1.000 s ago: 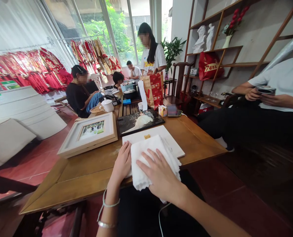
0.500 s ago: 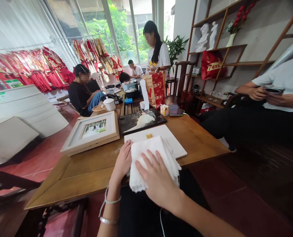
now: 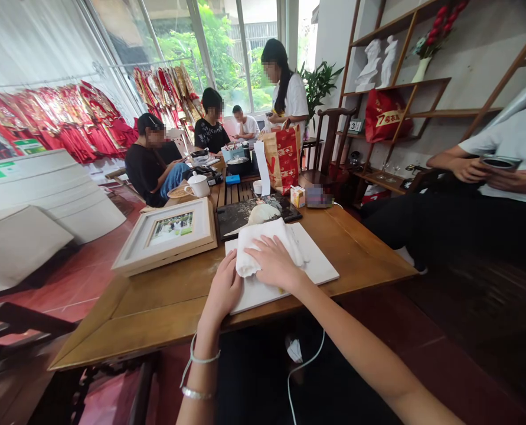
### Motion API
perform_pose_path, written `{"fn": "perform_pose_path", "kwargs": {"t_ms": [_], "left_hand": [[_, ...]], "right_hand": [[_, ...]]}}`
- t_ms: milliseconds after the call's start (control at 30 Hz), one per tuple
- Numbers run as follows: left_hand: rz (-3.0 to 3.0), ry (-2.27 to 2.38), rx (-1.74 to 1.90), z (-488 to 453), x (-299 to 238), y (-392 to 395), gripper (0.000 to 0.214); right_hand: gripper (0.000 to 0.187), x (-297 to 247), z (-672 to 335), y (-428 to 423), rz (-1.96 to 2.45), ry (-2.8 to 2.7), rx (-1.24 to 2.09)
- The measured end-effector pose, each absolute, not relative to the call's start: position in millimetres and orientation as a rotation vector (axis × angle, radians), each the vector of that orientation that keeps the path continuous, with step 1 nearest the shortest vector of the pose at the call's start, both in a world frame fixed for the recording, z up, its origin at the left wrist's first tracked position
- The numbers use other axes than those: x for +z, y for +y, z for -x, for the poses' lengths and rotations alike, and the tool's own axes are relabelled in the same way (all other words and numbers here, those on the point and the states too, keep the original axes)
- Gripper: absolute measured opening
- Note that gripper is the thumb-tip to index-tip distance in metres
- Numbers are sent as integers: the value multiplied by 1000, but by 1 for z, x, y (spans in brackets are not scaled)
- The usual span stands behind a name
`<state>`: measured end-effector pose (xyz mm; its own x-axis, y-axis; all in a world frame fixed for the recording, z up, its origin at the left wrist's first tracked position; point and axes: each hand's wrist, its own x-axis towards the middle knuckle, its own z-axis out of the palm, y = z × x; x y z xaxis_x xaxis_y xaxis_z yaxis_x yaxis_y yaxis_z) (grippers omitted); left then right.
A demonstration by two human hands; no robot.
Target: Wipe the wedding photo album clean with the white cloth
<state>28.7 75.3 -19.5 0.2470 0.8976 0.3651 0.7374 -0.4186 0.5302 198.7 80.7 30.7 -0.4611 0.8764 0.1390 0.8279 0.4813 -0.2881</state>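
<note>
A folded white towel (image 3: 254, 235) lies on a flat white board (image 3: 318, 260) at the near edge of the table. My right hand (image 3: 274, 262) rests on top of the towel, palm down with its fingers spread. At the board's left edge, my left hand (image 3: 225, 283) holds the rim with the fingers close together, partly hidden, and the thumb on the near side. A small yellow mark shows on the board beneath my right wrist. Just beyond the board lies a dark picture panel (image 3: 229, 215) with a white figure on it.
Left of the board lies a pale wooden picture frame (image 3: 207, 236). Farther back stand a white lidded cup (image 3: 198, 185), a paper bag (image 3: 284, 159) and a small box (image 3: 297, 196). Several people sit or stand around; one at the right holds a dark device (image 3: 500, 163). A white cable (image 3: 307, 361) hangs below.
My right hand has pushed the towel forward over the board, covering the upper part and baring the near part. My left hand stays at the board's left edge.
</note>
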Motion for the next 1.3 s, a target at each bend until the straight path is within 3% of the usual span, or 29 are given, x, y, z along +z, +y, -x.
{"fn": "perform_pose_path", "kwargs": {"t_ms": [300,700,1100,1300], "left_hand": [[-2242,1534,937,-33,-13,70,42],[-2160,1612,875,-31,-17,71,43],[-2207,1597,917,-29,-20,72,42],[-2170,1603,922,-31,-20,71,42]], "right_hand": [[54,29,-191,94,1411,-2499,180],[72,23,-237,-18,1233,-2518,312],[63,21,-216,91,1488,-2378,214],[60,21,-219,93,1472,-2408,164]]}}
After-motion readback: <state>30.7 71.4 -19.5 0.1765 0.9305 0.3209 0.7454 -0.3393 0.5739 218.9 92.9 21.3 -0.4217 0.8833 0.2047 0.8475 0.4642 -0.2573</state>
